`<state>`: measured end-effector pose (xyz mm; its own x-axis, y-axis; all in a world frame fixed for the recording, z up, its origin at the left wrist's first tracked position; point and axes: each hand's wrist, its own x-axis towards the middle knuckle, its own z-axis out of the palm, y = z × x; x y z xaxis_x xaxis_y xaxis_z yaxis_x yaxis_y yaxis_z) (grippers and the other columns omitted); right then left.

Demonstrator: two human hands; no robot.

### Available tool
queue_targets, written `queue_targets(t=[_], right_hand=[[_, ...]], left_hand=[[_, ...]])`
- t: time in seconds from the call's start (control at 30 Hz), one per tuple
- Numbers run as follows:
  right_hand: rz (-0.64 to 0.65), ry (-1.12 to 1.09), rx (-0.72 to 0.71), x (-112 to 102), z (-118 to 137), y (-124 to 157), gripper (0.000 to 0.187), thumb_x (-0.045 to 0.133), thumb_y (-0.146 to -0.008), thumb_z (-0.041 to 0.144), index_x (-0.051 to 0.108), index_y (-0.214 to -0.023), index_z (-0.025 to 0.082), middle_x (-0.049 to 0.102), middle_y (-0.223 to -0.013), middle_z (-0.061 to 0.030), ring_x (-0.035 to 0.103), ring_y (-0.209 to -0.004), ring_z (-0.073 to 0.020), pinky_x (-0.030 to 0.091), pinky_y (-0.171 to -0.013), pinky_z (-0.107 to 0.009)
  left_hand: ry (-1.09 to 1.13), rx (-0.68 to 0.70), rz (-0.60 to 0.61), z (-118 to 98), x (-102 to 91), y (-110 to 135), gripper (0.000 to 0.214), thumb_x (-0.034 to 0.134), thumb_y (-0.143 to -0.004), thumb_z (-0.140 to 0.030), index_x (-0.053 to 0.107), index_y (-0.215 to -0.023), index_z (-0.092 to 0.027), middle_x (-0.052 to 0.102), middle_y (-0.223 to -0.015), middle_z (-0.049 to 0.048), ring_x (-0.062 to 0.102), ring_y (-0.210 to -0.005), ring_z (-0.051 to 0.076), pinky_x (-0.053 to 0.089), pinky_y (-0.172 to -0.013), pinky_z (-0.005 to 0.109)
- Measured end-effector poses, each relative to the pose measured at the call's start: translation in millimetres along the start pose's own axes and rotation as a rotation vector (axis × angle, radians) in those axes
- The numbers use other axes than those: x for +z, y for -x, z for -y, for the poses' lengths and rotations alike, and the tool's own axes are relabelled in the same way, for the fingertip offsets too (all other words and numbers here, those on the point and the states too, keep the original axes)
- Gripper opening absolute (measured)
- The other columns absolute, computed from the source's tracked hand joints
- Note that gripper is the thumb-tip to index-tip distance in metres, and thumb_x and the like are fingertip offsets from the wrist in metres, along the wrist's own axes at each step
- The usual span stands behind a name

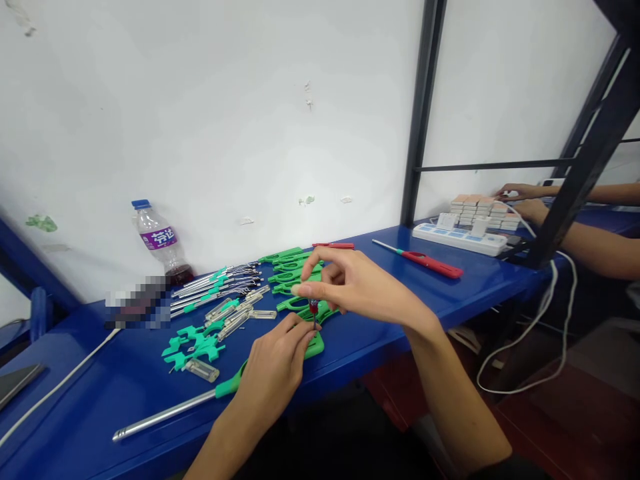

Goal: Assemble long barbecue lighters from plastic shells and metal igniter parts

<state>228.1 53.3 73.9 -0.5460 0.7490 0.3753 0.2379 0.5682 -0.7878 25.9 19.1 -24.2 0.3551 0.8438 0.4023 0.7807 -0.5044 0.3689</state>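
Note:
A green long-nosed lighter point(227, 387) lies along the table's front edge, its metal tube pointing left. My left hand point(275, 360) is closed over its handle, fingertips beside the tip of a small screwdriver point(313, 307). That screwdriver stands upright on the lighter's handle, its grip dark red. My right hand point(350, 283) is above it, thumb and curled fingers around the top of the grip, the index finger arched. The hand hides the upper end of the screwdriver. Behind both hands are several green lighter handle shells point(290, 267).
Left of my hands lie metal lighter tubes with wires point(210, 287), clear fuel tanks point(245, 313) and turquoise plastic parts point(195, 347). A drink bottle point(163, 243) leans by the wall. At right are a red lighter point(433, 263), a power strip point(460, 239) and another person's hands point(530, 203).

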Motion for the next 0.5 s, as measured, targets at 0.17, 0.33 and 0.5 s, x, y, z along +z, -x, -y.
queue_targets(t=[0.17,0.33,0.5], right_hand=[[0.053,-0.034,-0.016,0.3,-0.7,1.0,0.036,0.067,-0.096,0.057,0.064,-0.089,0.022,0.066,-0.068,0.0024,0.061,-0.060,-0.0134,0.045,-0.056,-0.025],[-0.109,0.137,-0.009,1.7,-2.4,-0.3,0.037,0.074,-0.092,0.056,0.061,-0.082,0.022,0.062,-0.061,0.0045,0.057,-0.057,-0.0129,0.036,-0.052,-0.025],[0.060,0.044,-0.082,-3.4,2.0,4.0,0.025,0.063,-0.101,0.048,0.069,-0.102,0.023,0.069,-0.072,0.0029,0.061,-0.059,-0.0126,0.043,-0.056,-0.025]], left_hand=[[0.001,0.008,0.004,0.2,0.3,-0.5,0.032,0.041,-0.109,-0.025,0.072,-0.112,-0.026,0.071,-0.113,0.0037,0.071,-0.102,0.023,0.053,-0.089,0.034],[0.003,-0.006,0.010,-0.2,0.0,-0.1,0.032,0.041,-0.109,-0.025,0.073,-0.112,-0.025,0.071,-0.111,0.0041,0.071,-0.101,0.023,0.053,-0.089,0.034],[-0.010,0.006,0.000,0.7,0.7,0.3,0.032,0.041,-0.109,-0.025,0.073,-0.113,-0.026,0.072,-0.112,0.0036,0.071,-0.101,0.022,0.054,-0.089,0.033]])
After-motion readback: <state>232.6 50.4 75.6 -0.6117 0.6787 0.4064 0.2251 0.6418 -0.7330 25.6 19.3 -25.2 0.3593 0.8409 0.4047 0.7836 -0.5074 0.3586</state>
